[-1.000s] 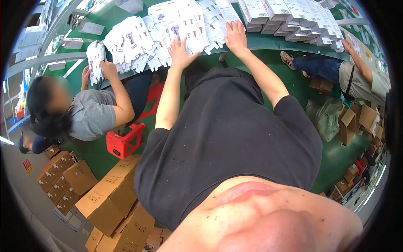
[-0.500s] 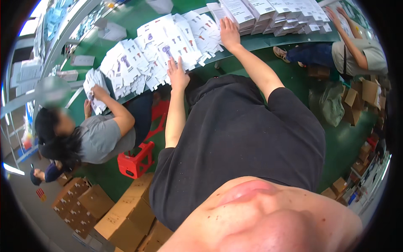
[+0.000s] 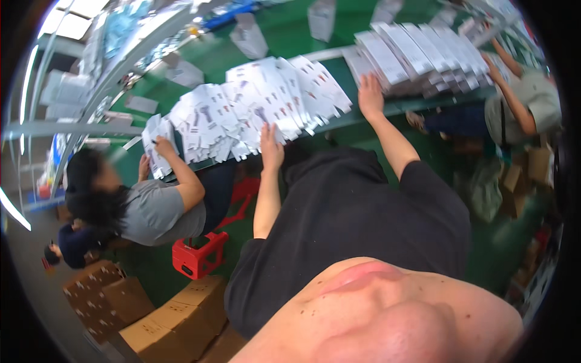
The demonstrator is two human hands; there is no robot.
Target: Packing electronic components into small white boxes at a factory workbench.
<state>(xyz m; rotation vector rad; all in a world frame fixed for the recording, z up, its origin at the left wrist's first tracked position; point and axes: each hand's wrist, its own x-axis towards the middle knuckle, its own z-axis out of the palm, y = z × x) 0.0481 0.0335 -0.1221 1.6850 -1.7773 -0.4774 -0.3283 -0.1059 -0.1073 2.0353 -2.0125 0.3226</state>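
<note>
Flat white printed carton blanks point(image 3: 261, 91) lie fanned in overlapping piles along the near side of the green table. My left hand point(image 3: 272, 150) rests at their near edge, its fingers stretched out over the lowest blanks. To the right stands a row of stacked white cartons point(image 3: 417, 57), leaning against one another. At that row's left end, my right hand point(image 3: 370, 97) has its fingers extended and touches the near end of the leftmost white carton point(image 3: 359, 64). Neither hand is closed around anything.
A co-worker point(image 3: 158, 209) at my left handles a bundle of blanks point(image 3: 160, 140); another person point(image 3: 521, 100) works at the right end. Upright white cartons point(image 3: 249, 37) line the green table point(image 3: 284, 39). A red stool point(image 3: 200, 254) and brown boxes point(image 3: 175, 314) stand at lower left.
The whole view has shifted, so the table and both hands appear lower and farther right. My hands keep nearly the same places against the blanks and cartons.
</note>
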